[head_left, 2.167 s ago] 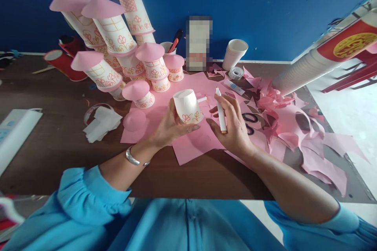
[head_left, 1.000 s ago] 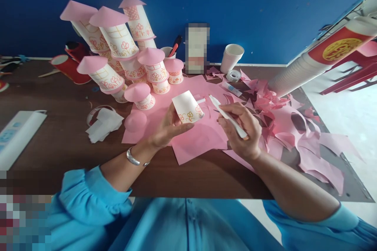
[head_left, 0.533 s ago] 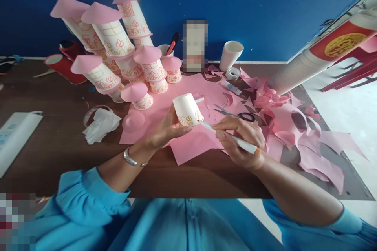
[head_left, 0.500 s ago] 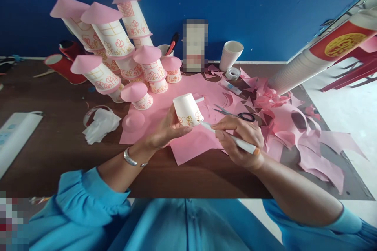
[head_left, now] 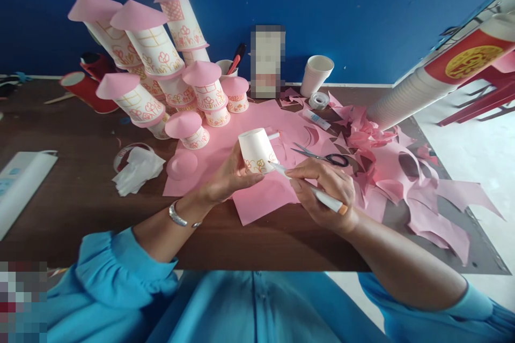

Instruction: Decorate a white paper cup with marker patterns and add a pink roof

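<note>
My left hand (head_left: pixel 229 176) is closed around a white paper cup (head_left: pixel 256 147), which it holds tilted above the pink paper. Small flowers in orange and yellowish lines run along the cup's lower edge. In my right hand (head_left: pixel 325 190) is a white marker (head_left: pixel 328 200) with an orange end, gripped like a pen. The marker's tip meets the cup near its lower right, by the drawn flowers. Behind the right hand, scissors (head_left: pixel 322 155) with black handles lie on pink paper.
Cup towers (head_left: pixel 155 53) with pink cone roofs stand at the back left. Pink paper scraps (head_left: pixel 402 171) and a long stack of cups (head_left: pixel 418 88) are on the right. Crumpled white tissue (head_left: pixel 139 170) lies left; tape (head_left: pixel 318 99) and a foam cup (head_left: pixel 317 76) stand behind.
My right hand and the marker have shifted slightly left, the tip moving along the flowers. The cup has moved a touch to the right in my left hand.
</note>
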{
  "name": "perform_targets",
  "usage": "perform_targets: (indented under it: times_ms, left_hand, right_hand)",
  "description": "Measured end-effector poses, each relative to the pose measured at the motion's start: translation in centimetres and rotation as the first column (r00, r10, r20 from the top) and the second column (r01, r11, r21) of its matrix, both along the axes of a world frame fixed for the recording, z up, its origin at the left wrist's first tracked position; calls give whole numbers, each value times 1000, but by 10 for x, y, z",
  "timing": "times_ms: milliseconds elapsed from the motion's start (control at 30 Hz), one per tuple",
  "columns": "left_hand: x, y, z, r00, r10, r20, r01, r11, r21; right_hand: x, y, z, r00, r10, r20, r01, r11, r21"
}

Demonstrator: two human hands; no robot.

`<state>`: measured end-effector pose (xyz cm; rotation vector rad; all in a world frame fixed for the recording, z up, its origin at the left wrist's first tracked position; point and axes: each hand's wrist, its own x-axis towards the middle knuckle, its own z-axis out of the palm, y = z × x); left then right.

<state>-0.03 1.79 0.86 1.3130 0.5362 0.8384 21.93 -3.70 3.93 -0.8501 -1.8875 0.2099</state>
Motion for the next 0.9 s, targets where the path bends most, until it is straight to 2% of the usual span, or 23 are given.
perform_targets:
  times_ms: [233, 467, 700, 900]
  left_hand:
    - [-1, 1, -5, 1000, 15, -16, -16, 999, -36]
    - [1, 2, -2, 1000, 11, -21, -11, 1000, -1]
    - [-2, 2, -8, 1000, 5, -12, -5, 1000, -5]
    - [-1, 2, -7, 999, 20, -33, -20, 1000, 5]
  right_hand:
    - [0, 1, 0, 1000, 0, -8, 0, 1000, 4]
    - [-1, 2, -1, 1000, 6, -9, -6, 1000, 5]
    - [-1, 1, -1, 1000, 4, -13, -3, 1000, 7]
    - [-1, 2, -2, 1000, 7, -8, -7, 1000, -6]
